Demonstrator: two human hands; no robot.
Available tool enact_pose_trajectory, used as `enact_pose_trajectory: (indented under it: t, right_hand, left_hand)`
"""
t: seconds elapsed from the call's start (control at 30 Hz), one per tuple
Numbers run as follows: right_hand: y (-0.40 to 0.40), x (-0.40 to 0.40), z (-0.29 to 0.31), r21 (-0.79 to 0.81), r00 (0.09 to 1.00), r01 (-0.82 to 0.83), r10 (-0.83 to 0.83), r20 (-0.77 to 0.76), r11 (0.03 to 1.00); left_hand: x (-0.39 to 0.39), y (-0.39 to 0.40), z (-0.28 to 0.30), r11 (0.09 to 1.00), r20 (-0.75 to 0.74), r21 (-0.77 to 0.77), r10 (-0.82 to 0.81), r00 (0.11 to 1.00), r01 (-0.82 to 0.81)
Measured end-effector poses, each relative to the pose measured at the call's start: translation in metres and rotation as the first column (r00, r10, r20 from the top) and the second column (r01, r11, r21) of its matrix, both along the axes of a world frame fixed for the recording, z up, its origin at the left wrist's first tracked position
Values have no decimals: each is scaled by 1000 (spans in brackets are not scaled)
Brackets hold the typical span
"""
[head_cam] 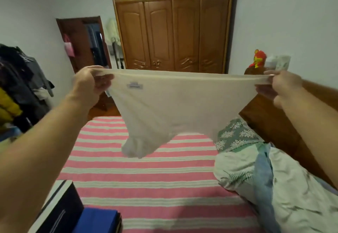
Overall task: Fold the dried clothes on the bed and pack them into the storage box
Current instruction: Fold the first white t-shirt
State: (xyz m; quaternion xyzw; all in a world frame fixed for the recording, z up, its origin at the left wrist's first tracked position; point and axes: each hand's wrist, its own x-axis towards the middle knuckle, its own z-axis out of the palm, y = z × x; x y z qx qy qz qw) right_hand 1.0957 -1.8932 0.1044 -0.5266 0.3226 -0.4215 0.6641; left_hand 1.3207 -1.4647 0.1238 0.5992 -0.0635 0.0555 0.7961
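Observation:
A cream-white garment (pixel 175 104) hangs stretched in the air above the pink-and-white striped bed (pixel 146 177). My left hand (pixel 89 84) grips its top edge at the left end. My right hand (pixel 281 88) grips the same edge at the right end. The top edge is pulled taut between my hands, and the lower part droops to a bunched point over the bed. A small label shows near the left corner. A dark storage box (pixel 62 212) stands at the bottom left, with folded blue fabric (pixel 98 221) inside it.
A bundled quilt and pillow (pixel 265 177) lie on the bed's right side against the wooden headboard (pixel 270 123). A brown wardrobe (pixel 173 35) stands ahead, with bins on top. Hanging dark clothes (pixel 20 79) fill the left edge. A red toy (pixel 257 58) sits behind the headboard.

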Motion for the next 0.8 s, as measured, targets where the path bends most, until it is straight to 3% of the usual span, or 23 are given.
enact_pose_trajectory:
  t: [0.07, 0.17, 0.23, 0.33, 0.57, 0.7, 0.8]
  right_hand:
    - [9, -10, -30, -105, 997, -36, 29, -67, 994]
    - [23, -38, -99, -152, 986, -98, 74, -151, 984]
    - [30, -55, -160, -130, 970, -132, 101, -219, 983]
    - [42, -86, -256, -29, 926, -177, 157, -345, 984]
    - [81, -144, -486, 290, 722, -118, 282, -631, 950]
    - [100, -185, -644, 376, 489, -67, 359, -795, 924]
    - [118, -208, -727, 420, 465, 28, 360, -809, 907]
  left_hand:
    - [-13, 18, -30, 999, -27, -7, 37, 999, -38]
    - [-35, 51, -108, 987, -37, 144, 77, 996, -71]
    - [-54, 73, -178, 967, -90, 254, 54, 994, -29]
    - [-95, 95, -289, 947, -298, 321, 73, 952, 28]
    - [-165, 121, -519, 885, -694, 416, 160, 702, 209]
    - [-193, 131, -652, 828, -783, 480, 257, 566, 289]
    - [-205, 139, -722, 789, -755, 563, 369, 542, 246]
